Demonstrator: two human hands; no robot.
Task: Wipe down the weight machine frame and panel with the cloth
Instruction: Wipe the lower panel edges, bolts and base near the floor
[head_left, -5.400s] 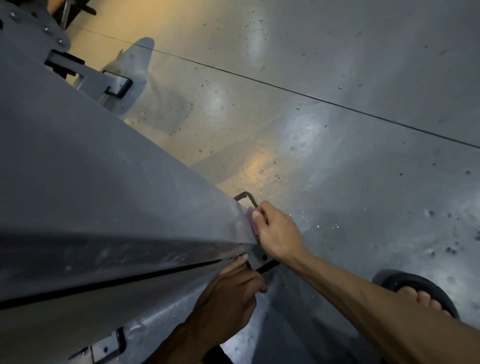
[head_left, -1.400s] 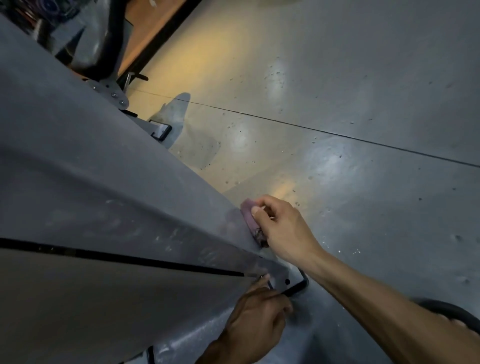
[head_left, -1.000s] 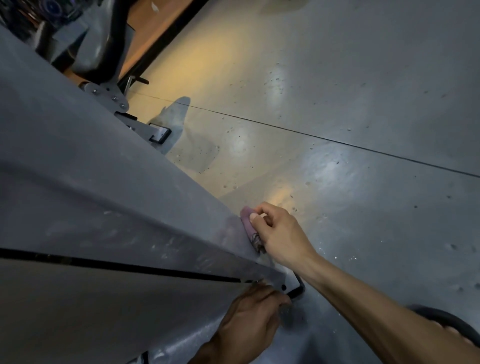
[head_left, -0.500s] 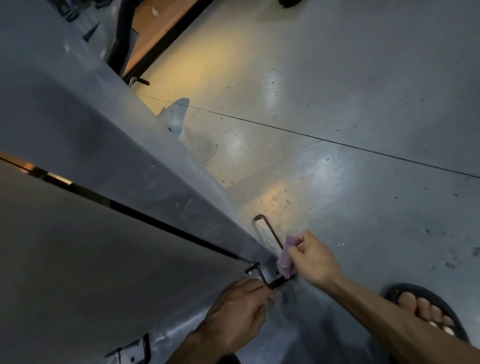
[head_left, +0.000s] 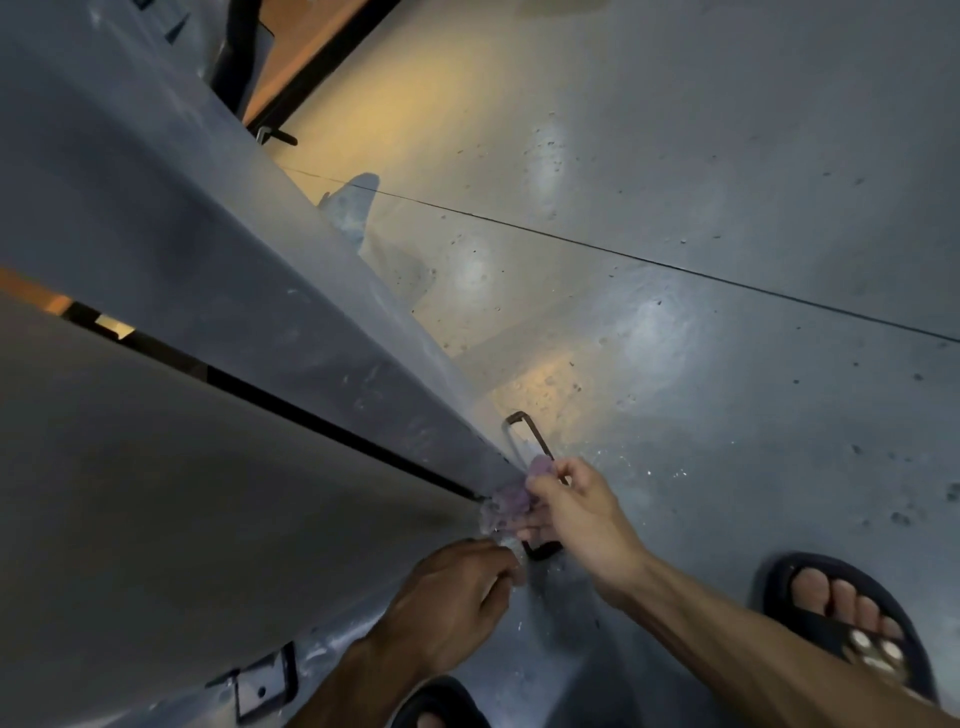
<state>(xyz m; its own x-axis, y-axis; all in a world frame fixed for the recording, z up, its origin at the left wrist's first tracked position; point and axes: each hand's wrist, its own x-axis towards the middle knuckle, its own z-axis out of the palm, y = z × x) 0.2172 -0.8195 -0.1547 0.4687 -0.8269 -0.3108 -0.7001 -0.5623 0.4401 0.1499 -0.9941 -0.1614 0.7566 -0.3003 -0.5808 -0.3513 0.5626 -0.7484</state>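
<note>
Low on the grey frame (head_left: 332, 332), right grip (head_left: 576, 512) clenches the cloth (head_left: 511, 501); left grip (head_left: 457, 597) unclear.

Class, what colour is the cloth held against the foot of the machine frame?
Pale purple, seen in the head view: the cloth in the right hand.

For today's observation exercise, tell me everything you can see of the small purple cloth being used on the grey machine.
The small purple cloth is a soft, crumpled, pale purple rag, bunched rather than spread flat. The right hand grips it, with one tuft poking up above the fingers. It is pressed against the lower end of the grey metal machine frame, where the dark seam between the panels ends, just above the floor. The left hand sits just below it; whether that hand touches it is unclear. Much of it is hidden.
</note>
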